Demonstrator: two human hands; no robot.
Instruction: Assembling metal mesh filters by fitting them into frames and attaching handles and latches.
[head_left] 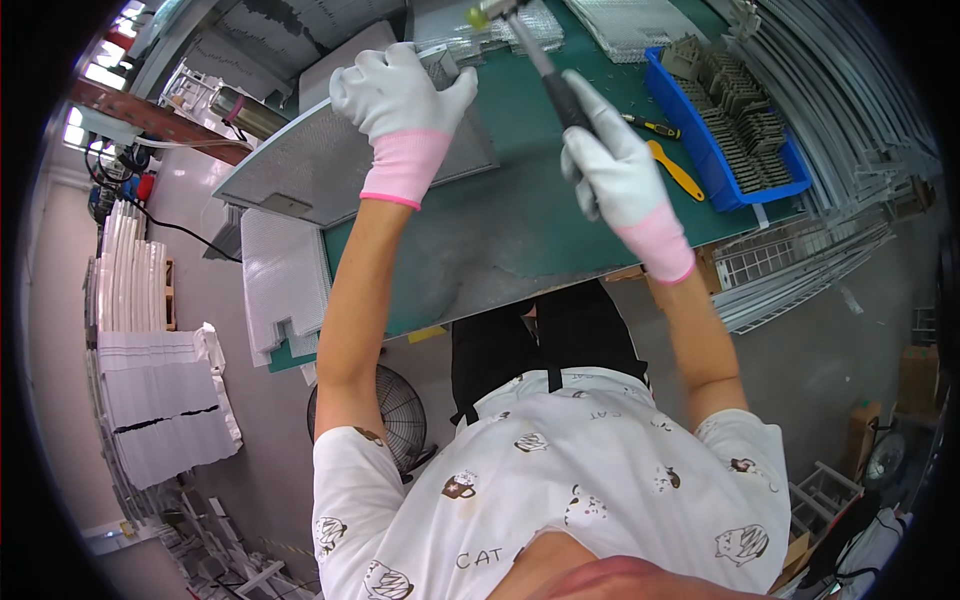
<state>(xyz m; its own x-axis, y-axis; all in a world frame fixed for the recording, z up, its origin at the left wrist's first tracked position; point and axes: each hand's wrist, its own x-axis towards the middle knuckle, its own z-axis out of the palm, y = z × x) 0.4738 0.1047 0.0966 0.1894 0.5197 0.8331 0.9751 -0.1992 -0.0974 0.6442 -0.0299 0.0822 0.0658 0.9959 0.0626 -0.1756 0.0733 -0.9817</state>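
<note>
My left hand [398, 92], in a white glove with a pink cuff, rests flat on a grey metal mesh panel [320, 170] lying on the green bench mat [520, 230]. My right hand [618, 165], gloved the same way, grips the black handle of a hammer-like tool [545, 65] raised over the bench; its yellow-green head [480, 14] sits at the top edge of the view, above a stack of mesh sheets [500, 35].
A blue bin [770, 185] of grey metal parts stands at the right of the bench. Two yellow-handled tools [675, 168] lie beside it. Long metal frames [850, 90] lie at the right. More mesh panels [285, 285] hang off the left edge. A fan [390, 410] stands below.
</note>
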